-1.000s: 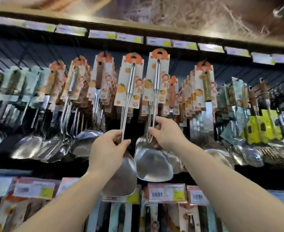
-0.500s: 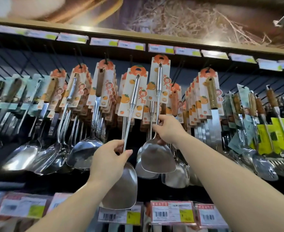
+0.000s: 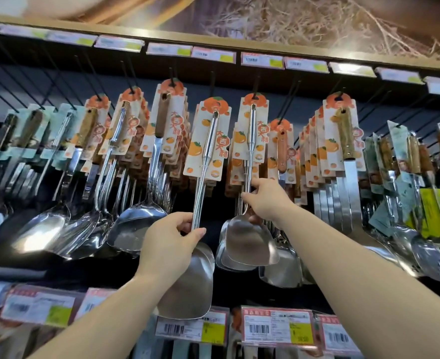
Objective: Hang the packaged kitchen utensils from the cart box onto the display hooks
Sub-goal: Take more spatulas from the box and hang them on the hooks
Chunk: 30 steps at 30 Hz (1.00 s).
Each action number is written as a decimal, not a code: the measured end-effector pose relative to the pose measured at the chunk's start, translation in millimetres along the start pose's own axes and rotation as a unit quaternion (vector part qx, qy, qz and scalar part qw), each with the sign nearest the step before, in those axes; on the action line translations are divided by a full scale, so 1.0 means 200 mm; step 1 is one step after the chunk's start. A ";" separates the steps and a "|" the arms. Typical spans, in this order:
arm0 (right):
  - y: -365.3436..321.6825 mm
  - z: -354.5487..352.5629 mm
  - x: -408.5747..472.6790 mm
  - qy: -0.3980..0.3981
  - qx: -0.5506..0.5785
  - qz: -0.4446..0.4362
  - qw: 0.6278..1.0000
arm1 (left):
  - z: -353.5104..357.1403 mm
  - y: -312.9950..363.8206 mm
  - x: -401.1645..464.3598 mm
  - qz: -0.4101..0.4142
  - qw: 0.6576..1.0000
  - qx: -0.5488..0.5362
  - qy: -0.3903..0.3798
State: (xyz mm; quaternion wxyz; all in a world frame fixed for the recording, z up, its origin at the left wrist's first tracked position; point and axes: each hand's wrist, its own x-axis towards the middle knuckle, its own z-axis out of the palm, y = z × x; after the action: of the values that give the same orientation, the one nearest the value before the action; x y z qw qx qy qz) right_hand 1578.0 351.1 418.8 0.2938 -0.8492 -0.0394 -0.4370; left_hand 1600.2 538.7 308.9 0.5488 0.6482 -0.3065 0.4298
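My left hand grips the steel handle of a spatula whose orange-printed card is raised just below a black display hook. My right hand pinches the handle of a second steel spatula; its card hangs on the neighbouring hook, in front of more of the same. Whether the left spatula's card is on its hook I cannot tell. The cart box is out of view.
Rows of carded ladles, turners and wood-handled tools fill the hooks left and right. A wooden shelf edge with price tags runs above. Barcode price labels line the rail below.
Both spatulas have shifted rightward along the display and sit lower relative to the hooks. My right hand has slid up the handle and now holds it with fingertips only.
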 end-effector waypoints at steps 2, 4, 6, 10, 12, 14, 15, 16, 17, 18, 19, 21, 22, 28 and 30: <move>0.02 0.01 0.01 -0.004 -0.036 -0.004 0.999 | 0.00 0.01 -0.01 0.001 1.000 0.004 -0.003; 0.03 0.03 0.02 -0.007 -0.042 0.007 0.999 | -0.01 0.01 -0.01 0.000 1.000 0.004 -0.006; 0.04 0.04 0.02 -0.006 -0.035 0.019 0.999 | -0.01 0.01 -0.01 0.001 1.000 0.007 -0.008; 0.09 0.06 0.06 -0.002 -0.055 0.034 0.998 | 0.00 0.00 -0.02 -0.002 1.000 0.010 -0.007; 0.10 0.06 0.06 0.007 -0.062 0.030 0.998 | 0.01 0.00 -0.02 -0.005 1.000 0.012 -0.006; 0.10 0.05 0.04 0.027 -0.081 0.034 0.996 | 0.01 0.00 -0.02 -0.004 1.000 0.015 -0.007; 0.09 0.04 0.03 0.041 -0.102 0.025 0.994 | 0.01 -0.01 -0.02 -0.003 1.000 0.018 -0.008; 0.08 0.03 0.00 0.057 -0.113 0.014 0.992 | 0.02 -0.01 -0.02 -0.003 1.000 0.019 -0.009; 0.07 0.02 -0.02 0.072 -0.102 -0.004 0.992 | 0.02 -0.02 -0.02 -0.005 1.000 0.019 -0.009; 0.05 0.02 -0.06 0.077 -0.059 -0.008 0.995 | 0.03 -0.02 -0.03 -0.007 1.000 0.017 -0.008; 0.03 0.03 -0.10 0.071 0.013 -0.004 0.997 | 0.04 -0.02 -0.03 -0.010 1.000 0.014 -0.007; -0.04 0.05 -0.21 0.000 0.148 0.019 0.989 | 0.06 -0.02 -0.04 -0.012 1.000 0.010 -0.004; -0.08 0.07 -0.27 -0.044 0.187 0.030 0.981 | 0.07 -0.01 -0.05 -0.013 1.000 0.008 -0.003; -0.15 0.16 -0.40 -0.070 0.146 0.019 0.987 | 0.14 0.06 -0.09 -0.031 0.999 -0.032 -0.018; -0.14 0.16 -0.40 -0.056 0.146 0.029 0.987 | 0.15 0.06 -0.09 -0.042 0.999 -0.034 -0.009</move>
State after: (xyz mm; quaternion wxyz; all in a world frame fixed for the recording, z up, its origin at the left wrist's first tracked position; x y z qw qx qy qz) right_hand 1542.0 406.6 355.6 0.4249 -0.8209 -0.0943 -0.3698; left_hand 1588.8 505.0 296.2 0.5853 0.6451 -0.2983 0.3902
